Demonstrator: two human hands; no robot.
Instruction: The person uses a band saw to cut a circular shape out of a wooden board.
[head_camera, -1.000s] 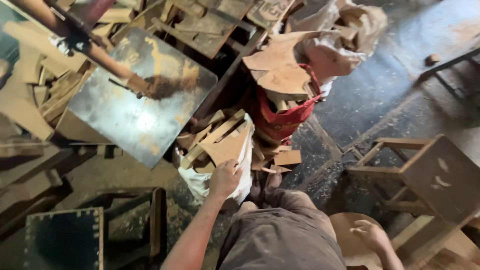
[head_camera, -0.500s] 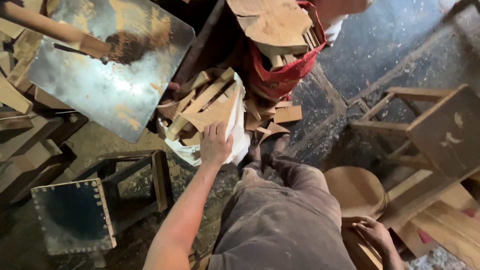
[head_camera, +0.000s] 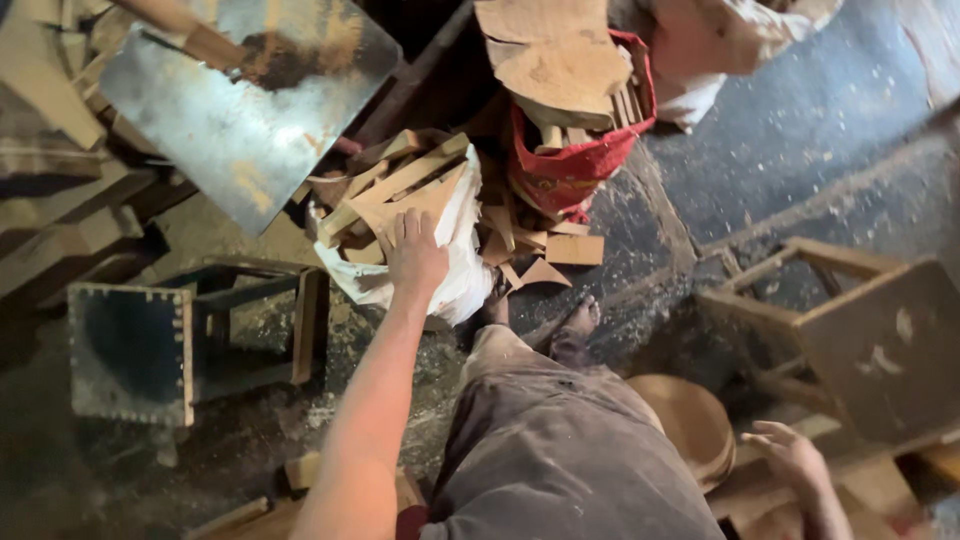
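Observation:
My left hand (head_camera: 415, 255) reaches forward into a white sack (head_camera: 455, 270) filled with flat wooden offcuts (head_camera: 400, 185); its fingers rest on a triangular piece at the top of the pile, and a firm grip is not visible. My right hand (head_camera: 790, 455) hangs low at the right with fingers spread, holding nothing, beside a round wooden seat (head_camera: 690, 420). My grey-trousered legs (head_camera: 560, 450) and bare feet (head_camera: 575, 330) show below the sack.
A red bag (head_camera: 580, 160) with larger wood pieces stands behind the sack. A rusty metal sheet (head_camera: 240, 110) leans at upper left. A dark box-shaped stool (head_camera: 150, 345) lies at left, a wooden stool frame (head_camera: 860, 320) at right. Loose scraps (head_camera: 560, 250) litter the dusty floor.
The view has dropped and shifted, so the sack and bags sit higher in frame. My left hand stays on the wood in the white sack. My right hand has stayed low at the right.

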